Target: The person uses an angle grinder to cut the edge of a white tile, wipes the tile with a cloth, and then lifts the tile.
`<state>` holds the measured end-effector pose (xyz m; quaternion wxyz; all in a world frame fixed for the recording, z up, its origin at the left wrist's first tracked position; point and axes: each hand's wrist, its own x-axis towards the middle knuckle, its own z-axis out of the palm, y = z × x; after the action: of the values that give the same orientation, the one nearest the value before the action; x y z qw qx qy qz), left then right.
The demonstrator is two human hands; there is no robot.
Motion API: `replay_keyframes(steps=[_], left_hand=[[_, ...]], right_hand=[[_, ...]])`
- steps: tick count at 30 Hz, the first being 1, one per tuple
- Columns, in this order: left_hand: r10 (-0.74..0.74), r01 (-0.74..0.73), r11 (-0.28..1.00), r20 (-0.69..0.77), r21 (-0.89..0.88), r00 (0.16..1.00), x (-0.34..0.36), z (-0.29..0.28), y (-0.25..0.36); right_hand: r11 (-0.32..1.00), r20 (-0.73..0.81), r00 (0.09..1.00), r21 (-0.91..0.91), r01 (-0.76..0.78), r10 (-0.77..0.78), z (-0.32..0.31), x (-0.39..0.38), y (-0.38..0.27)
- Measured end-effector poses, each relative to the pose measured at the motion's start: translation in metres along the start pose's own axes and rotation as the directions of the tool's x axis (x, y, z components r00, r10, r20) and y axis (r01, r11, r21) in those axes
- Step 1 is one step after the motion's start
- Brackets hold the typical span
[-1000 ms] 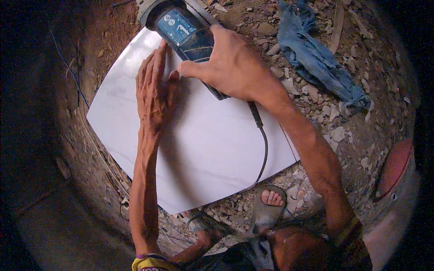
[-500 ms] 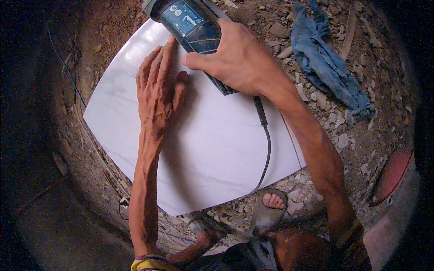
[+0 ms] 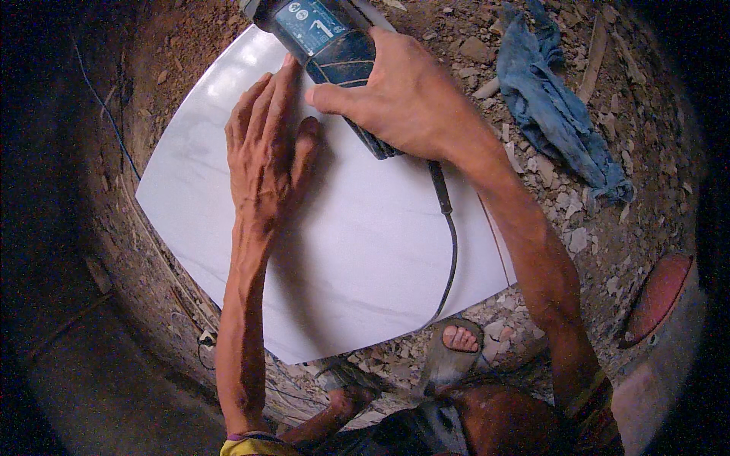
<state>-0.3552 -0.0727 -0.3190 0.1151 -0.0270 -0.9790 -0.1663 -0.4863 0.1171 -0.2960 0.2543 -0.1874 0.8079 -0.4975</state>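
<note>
A large white tile [image 3: 365, 251] with faint grey veining lies under both hands. My right hand [image 3: 407, 95] is wrapped round the dark blue body of an angle grinder [image 3: 342, 57] at the tile's far side, its thumb along the near side. The grinder's front end points to the upper left and is partly cut off by the picture's top edge; its disc cannot be made out. My left hand [image 3: 262, 152] lies on the tile with fingers stretched forward, fingertips close beside the grinder. A black cord [image 3: 454, 251] runs from the grinder's rear across the tile towards me.
Broken rubble [image 3: 574, 205] covers the ground to the right, with a crumpled blue cloth [image 3: 547, 106] on it. A reddish oval object [image 3: 660, 296] lies farther right. My sandalled foot [image 3: 460, 338] is beside the tile's near edge. A thin blue cable [image 3: 106, 114] runs along the left.
The view has shifted very slightly. My right hand keeps its grip on the grinder, and my left hand stays on the tile in nearly the same place.
</note>
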Motion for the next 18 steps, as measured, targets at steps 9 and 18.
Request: replay_keyframes(steps=[9, 18], left_hand=[[-0.011, 0.011, 1.000, 0.004, -0.023, 1.000, -0.0015, -0.0016, -0.0039], [-0.043, 0.043, 0.999, -0.001, -0.010, 0.999, -0.0011, 0.0011, -0.0016]], right_hand=[[0.999, 0.006, 1.000, -0.043, 0.003, -0.003, 0.0009, 0.0045, -0.0028], [0.998, 0.008, 1.000, -0.062, 0.002, -0.002, 0.0010, 0.0043, 0.0010]])
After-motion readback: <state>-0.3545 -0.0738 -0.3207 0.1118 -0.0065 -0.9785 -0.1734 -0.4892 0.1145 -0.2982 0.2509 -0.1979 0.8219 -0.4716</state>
